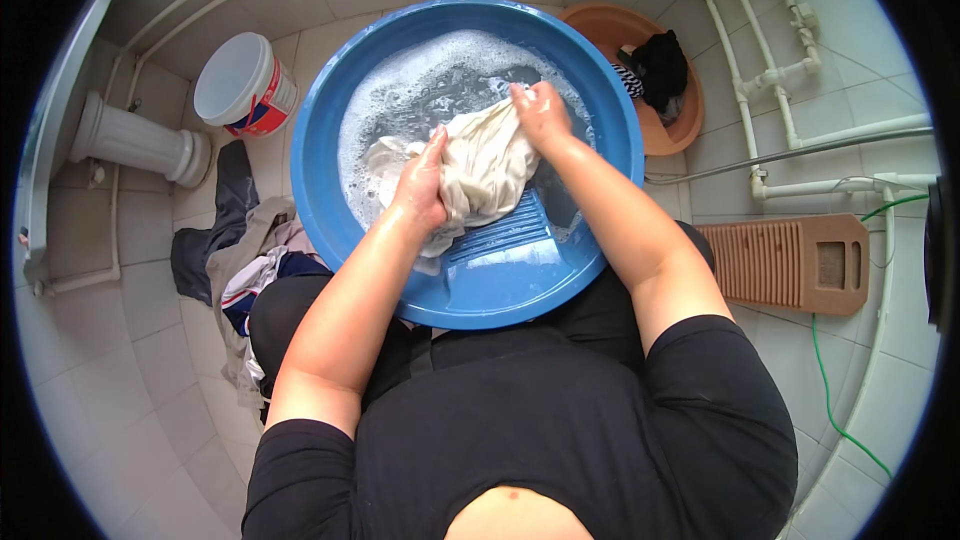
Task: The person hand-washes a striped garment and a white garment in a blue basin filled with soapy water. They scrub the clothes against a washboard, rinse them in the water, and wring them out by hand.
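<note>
A wet, cream-white garment [485,162] is bunched between my hands over a big round blue basin [318,145] of sudsy water. My left hand [421,185] is closed on its left side, thumb up along the cloth. At the upper right end, my right hand [543,117] grips the fabric with bent fingers. Part of the cloth trails into the foam [460,52] on the left. Below it slopes the basin's built-in ribbed washboard [508,230], its upper part covered by the garment. What kind of garment it is, the bunching hides.
Heaped clothes [262,258] lie on the floor at left, near a white bucket [235,80] and a white pedestal [140,140]. An orange-brown basin [680,138] with dark clothes stands at far right. A brown washboard [785,262], a green hose [828,390] and wall pipes [745,130] are on the right.
</note>
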Tool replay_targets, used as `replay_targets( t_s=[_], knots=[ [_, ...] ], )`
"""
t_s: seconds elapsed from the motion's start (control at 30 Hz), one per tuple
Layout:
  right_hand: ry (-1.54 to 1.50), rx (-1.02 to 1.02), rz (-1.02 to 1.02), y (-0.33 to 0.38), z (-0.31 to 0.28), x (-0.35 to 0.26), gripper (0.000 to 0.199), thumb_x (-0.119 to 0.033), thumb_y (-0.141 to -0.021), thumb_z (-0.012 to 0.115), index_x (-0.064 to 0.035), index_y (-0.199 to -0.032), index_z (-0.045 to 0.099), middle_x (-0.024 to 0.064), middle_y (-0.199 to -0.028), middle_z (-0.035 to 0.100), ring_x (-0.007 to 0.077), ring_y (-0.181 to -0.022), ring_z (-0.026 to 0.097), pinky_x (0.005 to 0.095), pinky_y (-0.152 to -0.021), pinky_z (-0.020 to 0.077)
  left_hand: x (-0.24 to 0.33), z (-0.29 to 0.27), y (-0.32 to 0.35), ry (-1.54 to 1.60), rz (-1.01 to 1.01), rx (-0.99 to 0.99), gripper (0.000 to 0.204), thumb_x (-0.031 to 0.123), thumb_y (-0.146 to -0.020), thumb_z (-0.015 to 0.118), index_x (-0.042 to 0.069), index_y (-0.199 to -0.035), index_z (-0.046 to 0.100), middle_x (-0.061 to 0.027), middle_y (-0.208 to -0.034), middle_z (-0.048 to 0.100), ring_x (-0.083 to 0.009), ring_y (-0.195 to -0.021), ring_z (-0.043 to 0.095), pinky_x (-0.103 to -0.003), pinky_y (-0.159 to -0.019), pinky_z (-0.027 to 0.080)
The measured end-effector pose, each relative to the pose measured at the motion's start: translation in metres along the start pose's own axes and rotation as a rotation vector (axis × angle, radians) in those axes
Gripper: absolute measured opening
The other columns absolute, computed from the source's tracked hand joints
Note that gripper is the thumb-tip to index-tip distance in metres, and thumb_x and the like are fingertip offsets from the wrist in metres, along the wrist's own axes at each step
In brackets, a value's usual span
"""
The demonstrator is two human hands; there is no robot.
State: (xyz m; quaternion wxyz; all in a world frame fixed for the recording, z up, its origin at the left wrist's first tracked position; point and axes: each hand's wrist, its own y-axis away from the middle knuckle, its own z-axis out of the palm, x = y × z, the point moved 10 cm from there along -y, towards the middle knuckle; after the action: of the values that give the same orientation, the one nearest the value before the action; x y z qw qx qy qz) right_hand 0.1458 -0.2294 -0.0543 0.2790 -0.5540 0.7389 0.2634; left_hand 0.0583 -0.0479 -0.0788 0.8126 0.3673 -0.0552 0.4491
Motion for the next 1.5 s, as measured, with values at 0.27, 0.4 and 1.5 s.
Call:
replay_targets(
  t_s=[0.27,0.4,1.5],
  knots=[
    [0.296,-0.53,0.128,-0.004,0.054,0.061,0.061,-0.055,-0.075,0.055,-0.0033,-0.107,0.059,0.0185,-0.116,0.054,0.0334,-0.107,0.052,0.0368,-0.089,0.0414,0.036,-0.053,0.0,-0.05,0.316,0.322,0.04,0.009,-0.092,0.039,0.003,-0.13,0.029,-0.0176,-0.122,0.045,-0.0269,-0.108,0.05,-0.04,-0.091,0.045],
    [-0.096,-0.173,-0.405,0.013,0.04,-0.029,0.046,-0.043,-0.073,0.063,-0.0044,-0.098,0.062,0.0149,-0.11,0.056,0.0274,-0.102,0.054,0.0337,-0.088,0.0427,0.037,-0.029,-0.008,-0.029,0.374,0.107,0.05,0.011,-0.09,0.046,0.003,-0.134,0.024,-0.0157,-0.126,0.042,-0.0245,-0.112,0.047,-0.038,-0.092,0.042],
    [0.069,-0.022,0.002,0.006,-0.006,-0.009,0.045,-0.048,-0.082,0.052,-0.0035,-0.082,0.058,0.0178,-0.083,0.061,0.0332,-0.078,0.059,0.0394,-0.069,0.0435,0.009,0.01,0.014,-0.113,0.1,0.091,0.04,0.03,-0.089,0.05,-0.002,-0.112,0.049,-0.0141,-0.108,0.058,-0.0249,-0.095,0.058,-0.036,-0.084,0.047]
  ],
)
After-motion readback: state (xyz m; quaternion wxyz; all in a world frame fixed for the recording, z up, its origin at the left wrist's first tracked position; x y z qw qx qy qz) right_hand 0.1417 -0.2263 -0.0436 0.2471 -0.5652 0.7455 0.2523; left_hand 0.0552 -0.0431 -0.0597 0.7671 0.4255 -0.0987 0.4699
